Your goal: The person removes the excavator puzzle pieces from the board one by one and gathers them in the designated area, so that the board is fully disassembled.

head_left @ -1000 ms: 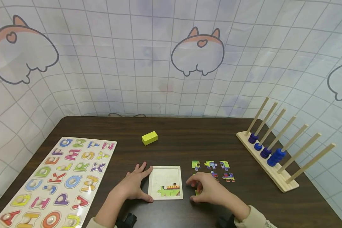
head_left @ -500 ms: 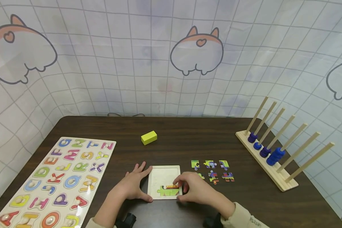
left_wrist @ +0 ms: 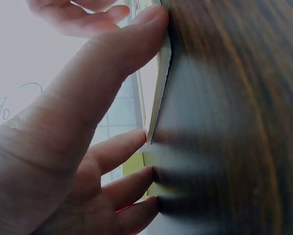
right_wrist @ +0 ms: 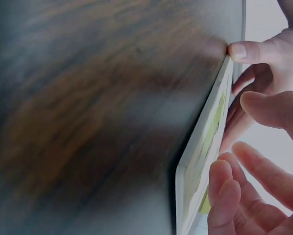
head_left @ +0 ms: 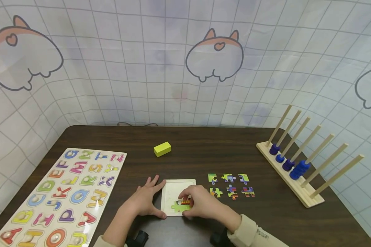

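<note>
My left hand (head_left: pixel 146 199) lies with spread fingers at the left edge of a small wooden puzzle tray (head_left: pixel 173 188). Its thumb touches the tray's lower left corner, and the index fingertip is at the upper left corner. My right hand (head_left: pixel 201 202) is over the tray's right side, fingers bent. In the right wrist view its thumb (right_wrist: pixel 256 105) stands apart from the fingers, and no piece shows between them. I cannot tell whether it holds a puzzle piece. Joined green puzzle pieces (head_left: pixel 180 208) with a train picture lie in the tray, partly hidden by this hand.
Right of the tray, loose puzzle pieces (head_left: pixel 228 177) lie in two rows. An alphabet peg board (head_left: pixel 69 192) fills the left side. A yellow block (head_left: pixel 162 149) stands behind the tray. At the right is a wooden peg stand (head_left: pixel 290 175) with blue rings.
My right hand has moved left from beside the loose pieces, where a bit of green showed between its fingers, to over the tray. The left hand has stayed at the tray's edge.
</note>
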`<state>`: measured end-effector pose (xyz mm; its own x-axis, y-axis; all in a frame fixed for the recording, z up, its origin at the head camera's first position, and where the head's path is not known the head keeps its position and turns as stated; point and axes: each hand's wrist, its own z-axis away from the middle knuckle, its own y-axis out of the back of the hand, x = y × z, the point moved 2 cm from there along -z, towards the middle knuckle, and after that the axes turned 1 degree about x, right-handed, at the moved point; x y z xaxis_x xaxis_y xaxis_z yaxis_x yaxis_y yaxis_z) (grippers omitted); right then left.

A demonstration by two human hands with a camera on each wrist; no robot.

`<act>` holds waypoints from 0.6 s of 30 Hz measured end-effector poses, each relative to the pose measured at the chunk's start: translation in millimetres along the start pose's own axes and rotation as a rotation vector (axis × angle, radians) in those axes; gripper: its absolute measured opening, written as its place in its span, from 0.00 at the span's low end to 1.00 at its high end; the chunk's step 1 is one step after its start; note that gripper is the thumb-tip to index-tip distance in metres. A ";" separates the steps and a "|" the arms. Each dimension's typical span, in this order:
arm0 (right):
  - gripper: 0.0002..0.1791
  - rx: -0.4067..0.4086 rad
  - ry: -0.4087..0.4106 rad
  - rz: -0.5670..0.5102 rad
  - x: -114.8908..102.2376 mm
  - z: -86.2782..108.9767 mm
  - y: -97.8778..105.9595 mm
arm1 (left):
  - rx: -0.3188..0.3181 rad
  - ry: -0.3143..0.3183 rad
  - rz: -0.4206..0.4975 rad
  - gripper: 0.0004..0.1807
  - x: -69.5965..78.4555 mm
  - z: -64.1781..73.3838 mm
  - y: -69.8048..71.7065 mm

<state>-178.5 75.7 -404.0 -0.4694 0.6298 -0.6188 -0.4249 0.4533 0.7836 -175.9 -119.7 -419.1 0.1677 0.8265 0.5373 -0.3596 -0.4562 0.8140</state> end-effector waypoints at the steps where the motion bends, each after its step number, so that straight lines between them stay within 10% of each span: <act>1: 0.19 -0.003 -0.003 0.008 -0.3 -0.9 -0.7 | -0.001 0.000 0.001 0.56 0.1 0.0 0.1; 18: 0.13 -0.013 -0.005 0.129 -3.6 -7.7 -3.7 | -0.001 0.001 0.010 0.56 2.1 1.6 1.6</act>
<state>-181.1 66.8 -405.1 -0.5174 0.6854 -0.5123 -0.3707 0.3600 0.8561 -174.6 -119.2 -416.4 0.1628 0.8223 0.5453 -0.3619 -0.4644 0.8083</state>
